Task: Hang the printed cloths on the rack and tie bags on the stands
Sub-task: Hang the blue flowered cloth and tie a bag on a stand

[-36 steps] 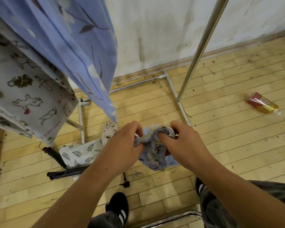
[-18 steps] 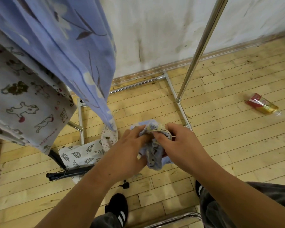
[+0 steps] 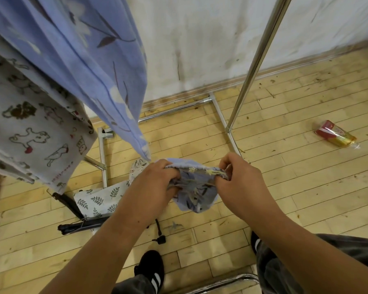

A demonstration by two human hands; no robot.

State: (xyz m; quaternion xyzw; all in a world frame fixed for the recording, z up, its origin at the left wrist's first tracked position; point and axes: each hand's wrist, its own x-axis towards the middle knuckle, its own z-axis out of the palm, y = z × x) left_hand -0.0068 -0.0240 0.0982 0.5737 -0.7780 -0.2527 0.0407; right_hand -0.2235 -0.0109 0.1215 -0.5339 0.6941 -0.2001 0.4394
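Note:
A small blue printed cloth bag (image 3: 197, 195) with a frayed yellowish top edge hangs between my two hands above the floor. My left hand (image 3: 155, 184) grips its left rim and my right hand (image 3: 240, 183) pinches its right rim, holding the mouth stretched apart. A large blue floral cloth (image 3: 89, 60) hangs from the rack at upper left, its corner just above my left hand. Beside it hangs a grey cloth with cartoon animals (image 3: 30, 128). A white leaf-print cloth (image 3: 96, 200) lies on the floor, partly behind my left forearm.
The rack's chrome upright (image 3: 255, 58) and base bars (image 3: 221, 115) stand ahead on the wooden floor. A black folded stand (image 3: 79, 227) lies under the leaf cloth. A red and yellow wrapper (image 3: 335, 133) lies at right. A white wall rises behind. My shoes and a chrome bar show below.
My hands have moved apart, spreading the bag's top edge wider. The bag sits a little further right than a second ago.

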